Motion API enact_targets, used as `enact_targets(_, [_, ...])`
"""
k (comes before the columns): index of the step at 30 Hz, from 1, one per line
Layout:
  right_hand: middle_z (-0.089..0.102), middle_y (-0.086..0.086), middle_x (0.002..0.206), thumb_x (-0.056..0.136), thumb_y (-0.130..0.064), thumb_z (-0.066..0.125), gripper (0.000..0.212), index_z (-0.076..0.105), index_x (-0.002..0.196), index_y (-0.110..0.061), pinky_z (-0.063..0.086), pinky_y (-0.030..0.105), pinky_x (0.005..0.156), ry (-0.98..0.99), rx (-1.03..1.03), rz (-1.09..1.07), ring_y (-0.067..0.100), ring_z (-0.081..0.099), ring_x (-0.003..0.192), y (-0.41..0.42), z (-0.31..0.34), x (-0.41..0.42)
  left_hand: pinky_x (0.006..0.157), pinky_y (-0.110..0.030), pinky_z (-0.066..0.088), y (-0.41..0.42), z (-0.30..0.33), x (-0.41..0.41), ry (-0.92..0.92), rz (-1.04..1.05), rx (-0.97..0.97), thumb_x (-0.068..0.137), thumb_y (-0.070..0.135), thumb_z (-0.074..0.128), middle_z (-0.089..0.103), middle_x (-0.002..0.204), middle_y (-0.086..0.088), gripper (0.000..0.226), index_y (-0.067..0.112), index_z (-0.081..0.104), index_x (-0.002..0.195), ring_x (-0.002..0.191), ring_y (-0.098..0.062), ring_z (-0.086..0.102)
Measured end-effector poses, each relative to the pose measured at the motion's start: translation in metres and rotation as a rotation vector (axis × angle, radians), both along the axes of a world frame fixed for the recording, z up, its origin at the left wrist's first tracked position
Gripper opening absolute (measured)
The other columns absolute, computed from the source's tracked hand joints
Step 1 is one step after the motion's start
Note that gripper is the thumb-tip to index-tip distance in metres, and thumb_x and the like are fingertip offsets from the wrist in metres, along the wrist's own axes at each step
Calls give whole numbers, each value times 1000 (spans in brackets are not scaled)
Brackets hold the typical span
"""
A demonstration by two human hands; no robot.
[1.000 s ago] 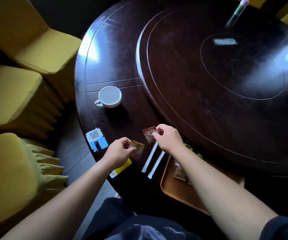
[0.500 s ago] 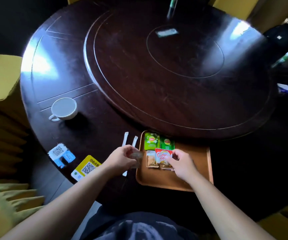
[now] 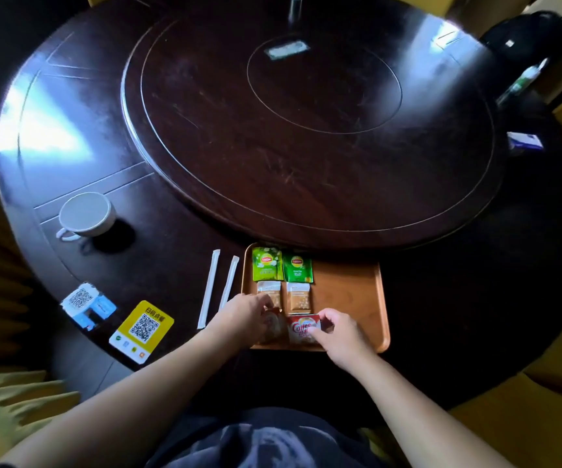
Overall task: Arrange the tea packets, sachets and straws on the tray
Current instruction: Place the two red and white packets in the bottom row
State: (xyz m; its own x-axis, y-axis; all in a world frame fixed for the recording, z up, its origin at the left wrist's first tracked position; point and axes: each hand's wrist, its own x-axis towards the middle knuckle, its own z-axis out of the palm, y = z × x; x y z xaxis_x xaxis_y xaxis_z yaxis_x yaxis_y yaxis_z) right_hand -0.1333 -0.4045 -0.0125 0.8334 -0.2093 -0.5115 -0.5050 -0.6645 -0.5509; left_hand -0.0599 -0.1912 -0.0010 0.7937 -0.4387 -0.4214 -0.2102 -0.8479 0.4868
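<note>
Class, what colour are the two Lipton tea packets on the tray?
Green tea packets, seen in the head view, on the orange tray.

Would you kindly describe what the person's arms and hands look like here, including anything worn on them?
Both forearms are bare from the bottom edge of the picture to the fingers. The left hand and the right hand wear no gloves, and no ring, watch or bracelet shows on either wrist. No sleeve is visible in this view. Dark blue-grey clothing covers the lap between the arms.

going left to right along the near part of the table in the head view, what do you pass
white cup → blue-and-white QR stand → yellow QR card → two wrapped straws → left hand → red Coffee mate sachet → right hand → bare right side of the tray
</note>
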Motion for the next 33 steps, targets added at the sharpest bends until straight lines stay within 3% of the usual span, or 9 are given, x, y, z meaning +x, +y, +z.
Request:
enact_targets(3, [59,-8,102,79,-37,74,31,61,107,-31,50,30,73,-62,-115,70,15,62,84,0,2,-2,85,-40,51,1,-6,-11,-260,-93,30,70,27,80,58,114,-7,51,15,59,115,97,-28,55])
enact_targets(7, [50,-5,119,85,-34,71,44,53,124,-26,49,33,78,-130,-199,193,19,55,106,0,5,-4,72,-35,55,7,-6,-26,-449,-153,44,65,31,84,60,97,-5,44,17,65,102,82,-24,57])
enact_targets(12, [54,-5,119,87,-24,64,31,62,118,-20,53,45,84,-261,-221,465,20,48,110,7,1,-7,74,-35,55,6,-13,-45,-492,-282,28,80,33,61,65,98,-4,24,19,70,98,84,-22,54])
enact_targets(14, [57,-5,120,88,-21,63,29,64,116,-20,53,44,86,-282,-220,509,21,49,112,10,-3,-8,70,-31,56,5,-14,-49,-529,-332,18,74,33,66,67,95,-2,22,20,72,90,84,-19,49])
enact_targets(20, [61,-7,117,89,-19,64,27,66,116,-23,54,42,85,-311,-214,541,20,51,109,12,-8,-11,80,-33,55,8,-23,-56,-475,-374,12,81,34,47,66,100,-3,32,18,70,97,89,-22,61])
enact_targets(24, [60,-7,117,90,-22,63,26,65,116,-23,53,40,85,-326,-198,554,18,50,109,13,-6,-8,78,-30,51,7,-15,-52,-484,-349,-36,81,31,47,66,97,1,29,20,70,94,86,-18,59])
enact_targets(29, [61,-7,111,88,-20,66,23,67,111,-21,52,37,82,-399,-173,423,18,52,102,11,1,13,79,-36,53,4,-12,-24,-442,-206,-48,83,18,53,63,108,-3,25,16,65,106,92,-23,55])
enact_targets(33, [61,-5,113,87,-20,68,26,67,114,-21,51,38,84,-386,-202,388,21,51,106,11,6,34,75,-40,54,-6,-9,2,-444,-217,-15,82,13,59,63,110,-3,27,15,65,108,90,-25,55])
